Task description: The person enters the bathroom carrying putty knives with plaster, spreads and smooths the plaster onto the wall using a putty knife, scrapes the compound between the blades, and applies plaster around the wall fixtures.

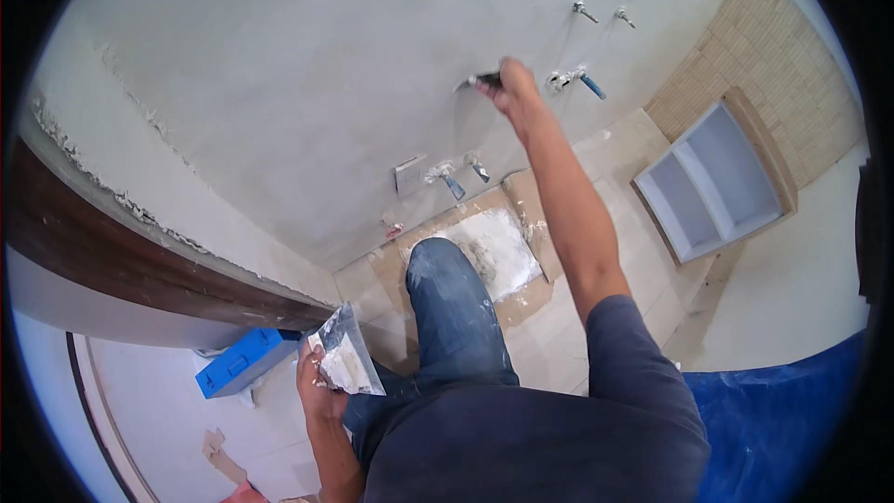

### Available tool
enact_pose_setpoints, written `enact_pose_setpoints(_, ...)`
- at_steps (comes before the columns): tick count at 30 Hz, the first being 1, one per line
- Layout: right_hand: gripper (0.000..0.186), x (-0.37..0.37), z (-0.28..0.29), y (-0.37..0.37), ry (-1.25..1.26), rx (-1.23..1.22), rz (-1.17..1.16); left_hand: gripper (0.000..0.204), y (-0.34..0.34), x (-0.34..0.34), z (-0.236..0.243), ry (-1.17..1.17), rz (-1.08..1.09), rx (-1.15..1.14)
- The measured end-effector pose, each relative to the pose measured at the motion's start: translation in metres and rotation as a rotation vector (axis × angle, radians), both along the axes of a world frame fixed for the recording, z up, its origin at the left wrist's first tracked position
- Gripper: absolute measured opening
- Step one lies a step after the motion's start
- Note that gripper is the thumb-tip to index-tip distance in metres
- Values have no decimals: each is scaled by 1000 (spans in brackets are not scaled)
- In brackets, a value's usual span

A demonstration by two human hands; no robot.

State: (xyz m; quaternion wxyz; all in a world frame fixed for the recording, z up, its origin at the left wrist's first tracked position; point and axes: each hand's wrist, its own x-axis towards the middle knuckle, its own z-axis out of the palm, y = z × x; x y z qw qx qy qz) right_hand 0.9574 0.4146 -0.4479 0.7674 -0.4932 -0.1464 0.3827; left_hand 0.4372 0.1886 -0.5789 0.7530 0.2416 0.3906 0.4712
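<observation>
My right hand (517, 88) is stretched out to the grey plastered wall (307, 65). Its fingers close round the dark handle of a putty knife (486, 81), whose blade end is at the wall surface. Low on the left, by my knee, my left hand (319, 389) grips a flat, shiny grey piece (371, 365) with straight edges. A heap of white putty (341, 361) lies on that piece. Whether it is a wide blade or a plastic sheet, I cannot tell.
Pipe fittings with a blue-handled valve (592, 86) stick out of the wall, with more low down (452, 184). White powder lies on a board (503, 265) on the floor. A blue case (244, 363) stands left, an open shelf box (712, 182) right, beside a blue sheet (782, 419).
</observation>
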Motion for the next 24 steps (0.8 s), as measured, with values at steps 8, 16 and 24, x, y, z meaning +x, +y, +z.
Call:
enact_pose_setpoints(8,27,-50,169,-7,-500,41,47,40,2,1,-4,-51,-26,12)
enact_pose_setpoints(16,29,-34,53,-77,-408,106,-5,39,-5,-9,-6,-64,8,16)
enact_pose_setpoints(24,23,-14,-197,-53,99,-214,20,32,-10,-16,-5,23,72,-8)
